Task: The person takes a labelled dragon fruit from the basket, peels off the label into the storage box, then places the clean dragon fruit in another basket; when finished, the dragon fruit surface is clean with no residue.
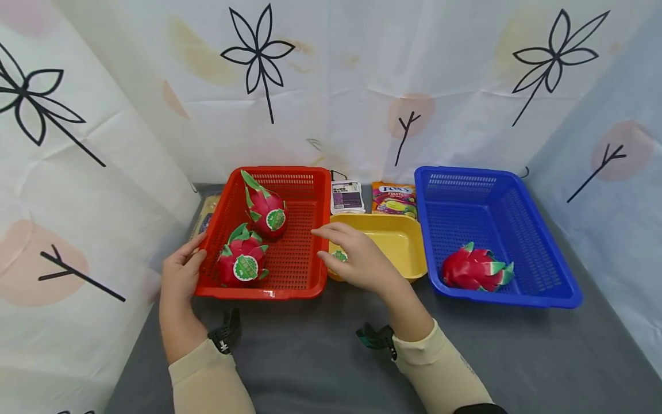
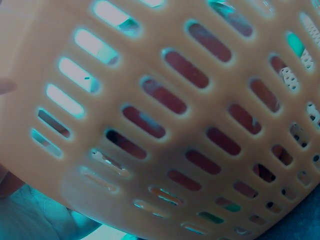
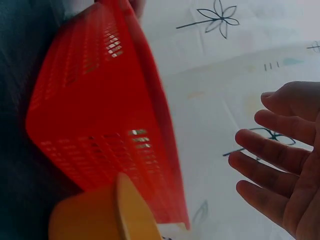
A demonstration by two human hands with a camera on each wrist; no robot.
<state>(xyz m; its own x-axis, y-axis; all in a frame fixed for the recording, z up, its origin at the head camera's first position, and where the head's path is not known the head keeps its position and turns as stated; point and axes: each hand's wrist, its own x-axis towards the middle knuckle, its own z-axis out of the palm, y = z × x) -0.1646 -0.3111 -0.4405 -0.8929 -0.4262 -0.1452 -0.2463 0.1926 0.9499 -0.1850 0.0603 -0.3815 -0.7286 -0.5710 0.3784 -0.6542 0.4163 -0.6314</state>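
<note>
My left hand (image 1: pixel 178 282) grips the left rim of the red basket (image 1: pixel 295 292), thumb and fingertips at its edge. Two pink dragon fruits with green labels lie inside, one towards the back (image 1: pixel 266 207), the other in front (image 1: pixel 240 259). Slotted basket wall (image 2: pixel 165 120) fills most of the left wrist view. My right hand (image 1: pixel 362 261) hovers over the left part of the yellow container (image 1: pixel 403 241), beside the red basket's right rim. Its fingers are spread and touch nothing in the right wrist view (image 3: pixel 307 185). A green round label (image 1: pixel 339 256) shows beneath it.
On the right stands a blue basket (image 1: pixel 465 195) with one dragon fruit (image 1: pixel 476 269) near its front left. Behind the yellow container lie a white labelled pack (image 1: pixel 346 196) and a candy bag (image 1: pixel 394 199). Another pack (image 1: pixel 206 214) is partly hidden left of the red basket.
</note>
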